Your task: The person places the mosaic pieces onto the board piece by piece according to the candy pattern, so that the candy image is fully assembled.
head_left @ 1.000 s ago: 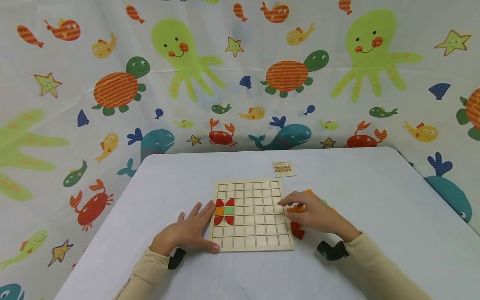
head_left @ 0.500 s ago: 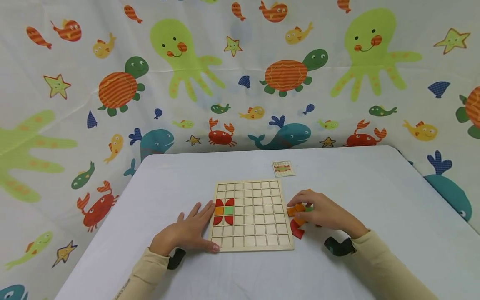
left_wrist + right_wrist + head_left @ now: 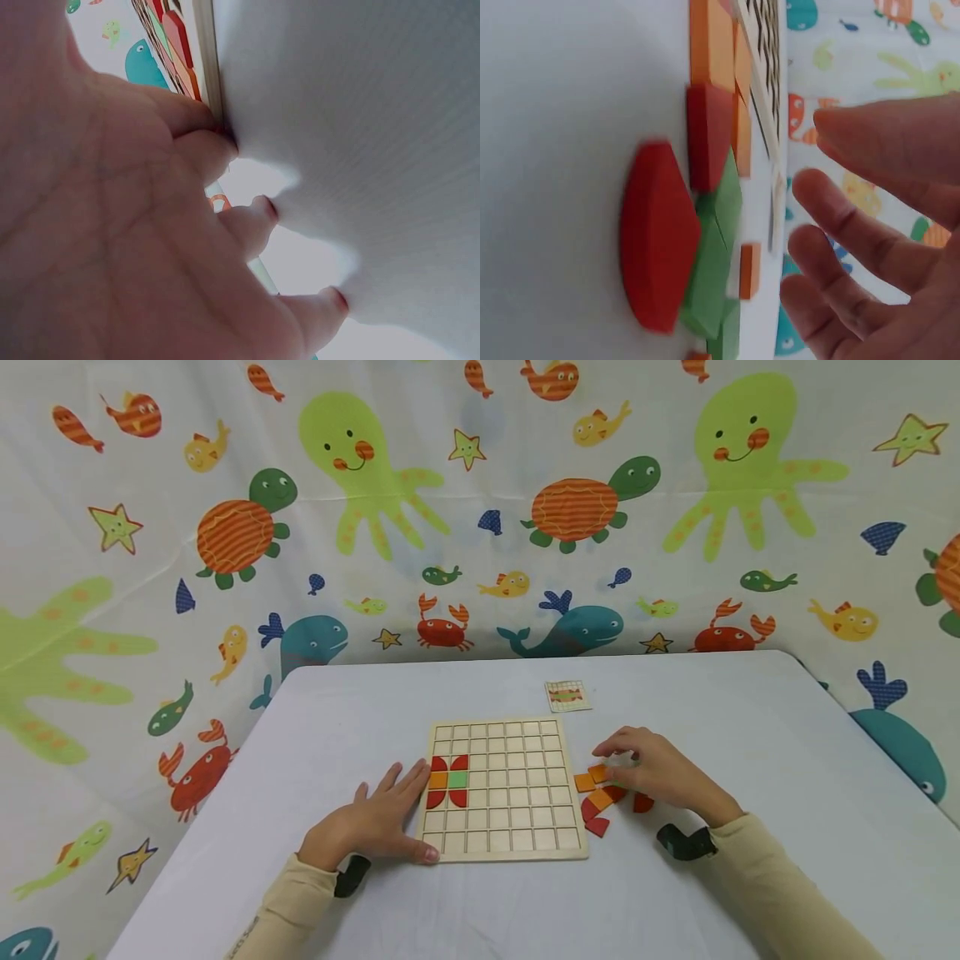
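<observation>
A pale wooden grid board [image 3: 510, 818] lies on the table. On its left side, several red rounded tiles surround an orange square tile [image 3: 438, 781] and a green square tile [image 3: 457, 779]. My left hand [image 3: 367, 827] rests spread at the board's left edge, fingertips and thumb touching it. Off the board's right edge is a loose group of orange tiles [image 3: 584, 783], red tiles [image 3: 597, 827] and green tiles [image 3: 705, 277]. Above that group hovers my right hand [image 3: 663, 768], fingers loosely bent and apart. The right wrist view shows nothing between its thumb and fingers.
A small card [image 3: 567, 695] with a coloured grid picture lies behind the board. The white table [image 3: 375, 710] ends at a curtain [image 3: 480, 593] printed with sea animals. One red tile [image 3: 642, 802] sits at the right of the loose group.
My right hand has moved right, from the board's right edge to over the loose tiles, uncovering more of them. My left hand and the tiles on the board have stayed in place.
</observation>
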Tool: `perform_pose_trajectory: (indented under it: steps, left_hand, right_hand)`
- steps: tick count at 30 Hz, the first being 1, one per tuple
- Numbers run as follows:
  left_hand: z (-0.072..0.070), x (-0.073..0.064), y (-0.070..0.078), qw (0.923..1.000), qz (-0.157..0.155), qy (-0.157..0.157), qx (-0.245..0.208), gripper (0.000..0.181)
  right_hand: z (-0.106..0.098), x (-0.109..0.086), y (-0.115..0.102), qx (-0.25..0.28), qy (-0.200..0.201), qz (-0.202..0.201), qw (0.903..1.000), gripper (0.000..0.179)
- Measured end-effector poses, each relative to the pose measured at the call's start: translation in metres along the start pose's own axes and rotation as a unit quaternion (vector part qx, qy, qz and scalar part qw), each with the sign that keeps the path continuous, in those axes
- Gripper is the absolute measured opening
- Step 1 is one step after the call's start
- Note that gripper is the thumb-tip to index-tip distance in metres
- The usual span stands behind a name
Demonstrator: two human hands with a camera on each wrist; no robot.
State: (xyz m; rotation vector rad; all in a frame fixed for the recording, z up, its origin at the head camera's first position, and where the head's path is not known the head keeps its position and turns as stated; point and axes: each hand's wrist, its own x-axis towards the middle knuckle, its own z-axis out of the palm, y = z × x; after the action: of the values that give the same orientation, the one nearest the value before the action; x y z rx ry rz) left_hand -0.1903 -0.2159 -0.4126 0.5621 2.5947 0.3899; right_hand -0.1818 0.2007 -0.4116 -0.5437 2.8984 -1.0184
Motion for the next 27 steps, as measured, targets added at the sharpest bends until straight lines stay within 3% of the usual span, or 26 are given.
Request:
perform_pose_trajectory:
  steps: [7,15,27]
  left_hand:
    - [-0.001,-0.001,-0.001,1.0000,0.001,-0.004,-0.003,0.128]
    - [0.000,0.000,-0.001,1.0000,0.000,-0.002,-0.003,0.129]
    - [-0.001,0.001,0.000,1.0000,-0.001,-0.003,-0.006,0.128]
  right_hand:
    - [-0.005,0.003,0.012,-0.005,0.032,0.034,0.9989,0.029]
    - [-0.001,0.010,0.024,-0.037,0.008,0.057,0.9976,0.040]
    - [-0.001,0.014,0.025,-0.069,0.017,0.088,0.9936,0.030]
